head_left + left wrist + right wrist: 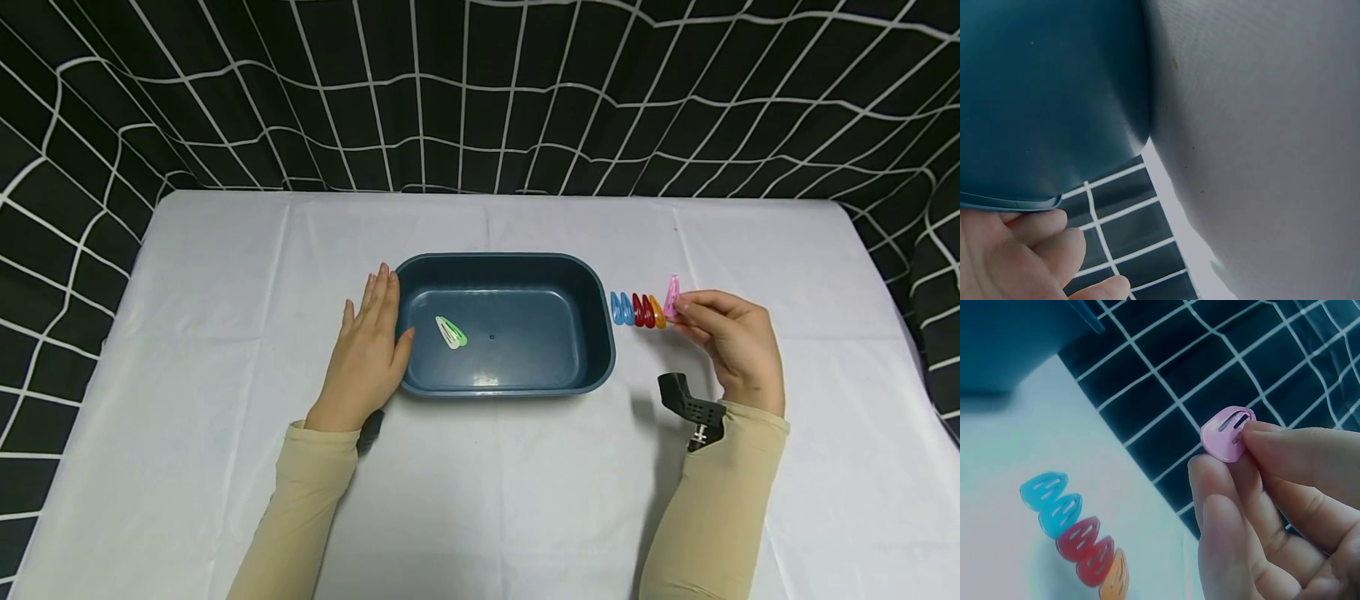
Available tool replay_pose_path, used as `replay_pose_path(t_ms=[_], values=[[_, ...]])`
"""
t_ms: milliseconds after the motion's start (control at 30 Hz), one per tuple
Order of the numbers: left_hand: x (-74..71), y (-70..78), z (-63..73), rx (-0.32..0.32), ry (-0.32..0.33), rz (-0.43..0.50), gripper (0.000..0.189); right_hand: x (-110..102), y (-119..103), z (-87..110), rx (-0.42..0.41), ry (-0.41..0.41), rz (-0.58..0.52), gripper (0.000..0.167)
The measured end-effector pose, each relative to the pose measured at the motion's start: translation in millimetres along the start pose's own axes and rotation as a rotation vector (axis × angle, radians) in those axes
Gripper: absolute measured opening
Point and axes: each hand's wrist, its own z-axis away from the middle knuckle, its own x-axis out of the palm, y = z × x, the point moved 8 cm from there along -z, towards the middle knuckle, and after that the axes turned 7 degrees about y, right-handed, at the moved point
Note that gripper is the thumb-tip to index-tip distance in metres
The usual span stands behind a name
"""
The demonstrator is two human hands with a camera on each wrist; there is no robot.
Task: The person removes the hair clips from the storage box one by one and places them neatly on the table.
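My right hand [731,337] pinches a pink snap hair clip [1225,435] between thumb and fingertips, raised above the table. Just left of it, a row of hair clips lies on the cloth: two blue [1044,490], two red [1079,539] and one orange [1115,578]. My left hand [365,350] rests with straight fingers along the left rim of a dark blue plastic basin [525,392]. On the basin's floor, left of its middle, lie a green hair clip [454,329] and a white hair clip [447,334], overlapping.
A white cloth covers the table [480,500]. Black fabric with a white grid [480,100] hangs behind the far edge and along both sides. A black camera mount [690,408] sticks out from the right sleeve.
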Motion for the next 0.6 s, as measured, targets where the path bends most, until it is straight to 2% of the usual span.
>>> replay_pose_path(t_ms=[233, 600], values=[[-1.2, 0.4, -0.2, 0.001, 0.001, -0.006, 0.064, -9.3, 4.2, -1.6, 0.006, 0.025, 0.002, 0.018], [-0.4, 0.3, 0.0, 0.009, 0.018, 0.001, 0.064, -31.5, 25.0, -8.6, 0.092, 0.081, 0.142, 0.023]])
